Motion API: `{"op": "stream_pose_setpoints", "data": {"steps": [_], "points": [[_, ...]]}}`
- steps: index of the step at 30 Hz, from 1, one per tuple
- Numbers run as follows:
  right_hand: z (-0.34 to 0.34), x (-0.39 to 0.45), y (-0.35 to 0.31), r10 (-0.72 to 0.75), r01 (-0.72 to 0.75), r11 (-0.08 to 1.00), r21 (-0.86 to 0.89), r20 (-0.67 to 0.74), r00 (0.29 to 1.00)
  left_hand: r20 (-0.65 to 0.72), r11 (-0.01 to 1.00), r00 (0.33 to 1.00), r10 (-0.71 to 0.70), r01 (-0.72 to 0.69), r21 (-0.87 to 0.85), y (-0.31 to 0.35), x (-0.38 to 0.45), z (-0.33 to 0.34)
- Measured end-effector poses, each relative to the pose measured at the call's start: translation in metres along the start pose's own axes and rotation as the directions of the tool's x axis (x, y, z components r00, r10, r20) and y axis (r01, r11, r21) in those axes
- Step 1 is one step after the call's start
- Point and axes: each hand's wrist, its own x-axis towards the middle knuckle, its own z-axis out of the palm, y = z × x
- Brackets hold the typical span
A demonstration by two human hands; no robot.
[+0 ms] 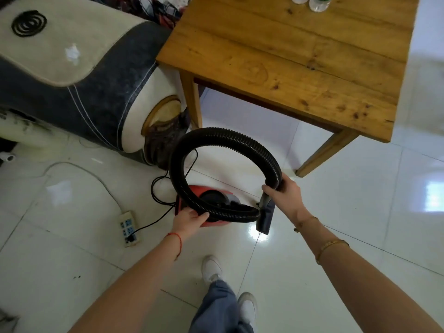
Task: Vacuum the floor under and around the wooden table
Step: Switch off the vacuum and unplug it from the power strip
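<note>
A small red vacuum cleaner (227,194) sits on the white tiled floor in front of the wooden table (288,56). Its black ribbed hose (216,138) curls up in a wide loop above it. My left hand (189,218) grips the lower run of the hose, right over the vacuum's body. Higher and to the right, my right hand (284,193) holds the hose's end where it meets the dark nozzle (265,218), which hangs down just above the floor.
A sofa (79,75) with a grey and cream cover stands at the left against the table's corner. A power strip (129,229) lies on the tiles left of the vacuum with a black cord (156,188) plugged in. Plastic bottles (317,2) stand on the table's far edge.
</note>
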Motion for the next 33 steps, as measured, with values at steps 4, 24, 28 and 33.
{"op": "stream_pose_setpoints", "data": {"steps": [4, 24, 28, 33], "points": [[0.020, -0.006, 0.019, -0.117, 0.117, 0.992, -0.047, -0.001, 0.993, -0.141, 0.974, 0.985, 0.102, -0.128, -0.188, -0.010, 0.000, 0.036], [0.113, 0.011, 0.066, -0.479, 0.459, 0.864, -0.210, -0.058, 0.876, -0.292, 0.811, 0.757, 0.585, -0.556, 0.183, -0.038, 0.007, 0.079], [0.122, 0.017, 0.072, -0.500, 0.482, 0.857, -0.184, -0.067, 0.863, -0.275, 0.843, 0.799, 0.535, -0.483, 0.237, -0.076, 0.031, 0.079], [0.128, 0.026, 0.079, -0.554, 0.540, 0.827, -0.153, -0.066, 0.830, -0.285, 0.880, 0.849, 0.445, -0.356, 0.315, -0.118, 0.068, 0.071]]}}
